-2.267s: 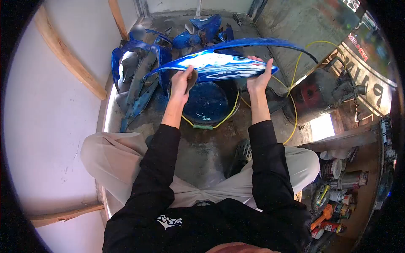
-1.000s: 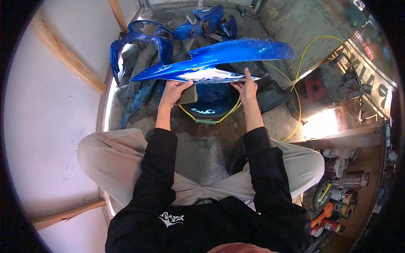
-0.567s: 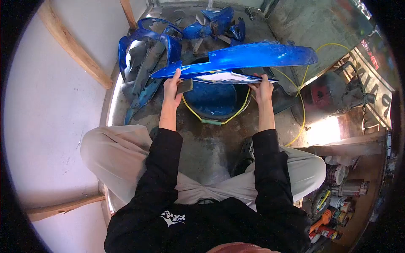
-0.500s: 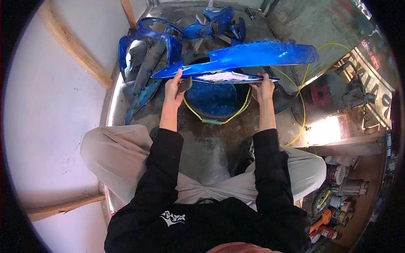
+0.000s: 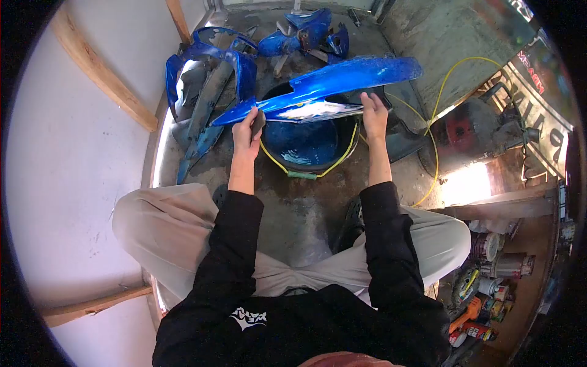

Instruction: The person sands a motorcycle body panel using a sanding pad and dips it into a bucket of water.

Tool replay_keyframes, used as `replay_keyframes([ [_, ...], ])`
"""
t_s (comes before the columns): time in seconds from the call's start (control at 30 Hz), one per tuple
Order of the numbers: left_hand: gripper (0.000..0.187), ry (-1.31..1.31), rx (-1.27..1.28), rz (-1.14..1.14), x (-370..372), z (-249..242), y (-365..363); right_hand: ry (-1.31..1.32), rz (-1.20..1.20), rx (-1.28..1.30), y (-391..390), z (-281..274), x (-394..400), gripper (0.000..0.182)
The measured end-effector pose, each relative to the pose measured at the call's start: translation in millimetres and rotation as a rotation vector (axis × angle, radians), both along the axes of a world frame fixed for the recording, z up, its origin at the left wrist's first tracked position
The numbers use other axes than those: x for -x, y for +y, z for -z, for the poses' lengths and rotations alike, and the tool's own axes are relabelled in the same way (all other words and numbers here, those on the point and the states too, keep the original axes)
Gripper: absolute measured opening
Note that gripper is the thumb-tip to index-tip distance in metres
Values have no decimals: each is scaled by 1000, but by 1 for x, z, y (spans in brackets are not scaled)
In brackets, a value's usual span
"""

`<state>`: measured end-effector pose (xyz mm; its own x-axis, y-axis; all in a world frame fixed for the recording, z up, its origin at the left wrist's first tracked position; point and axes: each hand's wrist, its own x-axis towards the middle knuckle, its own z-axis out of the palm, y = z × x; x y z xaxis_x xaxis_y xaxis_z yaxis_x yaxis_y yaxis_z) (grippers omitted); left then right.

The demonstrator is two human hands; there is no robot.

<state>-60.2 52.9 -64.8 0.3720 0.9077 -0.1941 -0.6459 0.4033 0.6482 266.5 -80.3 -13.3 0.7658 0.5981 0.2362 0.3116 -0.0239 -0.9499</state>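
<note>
Long blue motorcycle fairing panel [image 5: 330, 82] held level in the air above a dark bucket [image 5: 302, 144] of blue-tinted water, likely kept there so drips fall into it. Left hand [image 5: 246, 129] closed around the panel's near left tip, pinching a small dark sanding pad [image 5: 258, 122] against the edge. Right hand [image 5: 374, 113] gripping the lower lip near the middle, fingers curled beneath, steadying it. Yellow hose [image 5: 428, 153] looping around the bucket on the wet concrete floor [image 5: 293, 208]. More blue fairing pieces [image 5: 208, 79] piled against the far left wall. Paint cans [image 5: 489, 269] clustered at the right edge
</note>
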Motion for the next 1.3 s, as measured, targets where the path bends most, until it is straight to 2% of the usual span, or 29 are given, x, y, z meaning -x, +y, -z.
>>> replay_keyframes([
  [0.03, 13, -2, -4, 2, 1, -3, -3, 55, -51, 22, 1, -6, 6, 80],
  [0.07, 13, -6, 3, -4, 1, -5, -7, 101, -62, -20, 3, -9, 13, 68],
  [0.1, 12, -10, 12, -11, 3, -7, -10, 101, -61, -19, 2, -17, 19, 68],
  [0.17, 11, -43, -30, 61, 8, -2, -7, 371, -282, -87, 3, -34, 28, 50],
  [0.23, 9, -1, -30, 22, 7, -9, -12, 438, -284, -154, 7, -35, 34, 47],
  [0.27, 13, -10, -64, 94, 11, 9, -1, 503, -280, -219, 9, -36, 37, 45],
  [0.3, 13, -8, -67, 95, 11, 1, -6, 505, -279, -223, 14, -31, 38, 45],
  [0.37, 14, 102, -44, 42, 2, -23, -24, 417, -54, -386, 33, -20, 35, 42],
  [0.4, 24, 136, -21, -23, -8, -22, -26, 421, -53, -384, 34, -25, 34, 42],
  [0.43, 24, 137, -20, -24, -3, -21, -25, 394, -70, -438, 33, -36, 31, 39],
  [0.5, 42, 119, -25, 110, 21, -20, -17, 367, -82, -491, 31, -59, 22, 37],
  [0.53, 59, 56, -189, 177, 36, 11, 2, 317, -94, -531, 31, -72, 14, 32],
  [0.57, 66, 51, -153, 145, 46, 12, 6, 267, -107, -569, 30, -83, 7, 27],
  [0.63, 57, 14, -67, -13, 64, 3, 3, 184, -93, -542, 28, -111, -7, 23],
  [0.67, 57, 12, -68, -14, 70, -4, 6, 100, -79, -514, 28, -125, -12, 19],
  [0.73, 58, 313, -125, -103, 76, -14, 10, 98, -119, -476, 27, -150, -19, 18],
  [0.77, 58, 312, -125, -100, 73, -20, 10, 100, -159, -438, 27, -158, -20, 16],
  [0.8, 56, 350, -198, -118, 64, -32, 9, 84, -201, -423, 29, -163, -23, 28],
  [0.87, 49, 450, -376, -146, 47, -60, 5, -1, -224, -420, 38, -170, -18, 33],
  [0.9, 49, 451, -378, -147, 39, -77, 3, -89, -251, -416, 43, -174, -11, 39],
  [0.93, 48, 455, -456, -96, 30, -93, 0, -172, -193, -392, 46, -180, 6, 51],
  [0.97, 48, 456, -536, -43, 21, -109, -2, -256, -169, -341, 54, -181, 11, 51],
  [1.07, 46, 420, -654, 6, -7, -143, -4, -397, -369, -322, 64, -188, 37, 47],
  [1.1, 46, 419, -658, 4, -18, -147, -1, -418, -405, -277, 67, -191, 48, 46],
  [1.13, 44, 434, -719, 30, -27, -152, 3, -548, -490, -286, 79, -188, 64, 44],
  [1.17, 42, 448, -775, 60, -34, -153, 3, -536, -539, -304, 82, -182, 76, 42],
  [1.23, 40, 415, -746, 24, -33, -152, -4, -600, -567, -184, 83, -174, 90, 40],
  [1.3, 35, 189, -621, 162, -22, -147, -9, -638, -602, -128, 82, -161, 100, 39],
])
